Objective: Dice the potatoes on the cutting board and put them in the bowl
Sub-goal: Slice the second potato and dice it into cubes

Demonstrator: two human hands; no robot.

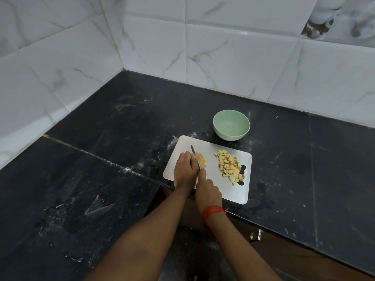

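One cutting board [227,144] lies on the black stone counter [101,159], which is matte and has white dusty marks. The board is flat, pale grey and rectangular with rounded corners, and it has a handle hole at its right end.

On the left part of the board is one potato piece [200,159], rounded, with brown skin and a yellow cut face. The left hand [183,169] holds it down with curled fingers. The right hand [207,189], at the near edge of the board, grips one knife [192,149]; its thin dark blade lies across the potato piece.

On the right part of the board is one heap of potato cubes [228,166], small and pale yellow, some with skin; they are too many to count.

Just behind the board stands one bowl [231,134], round, smooth and light green. The right wrist has a red thread band [213,211].
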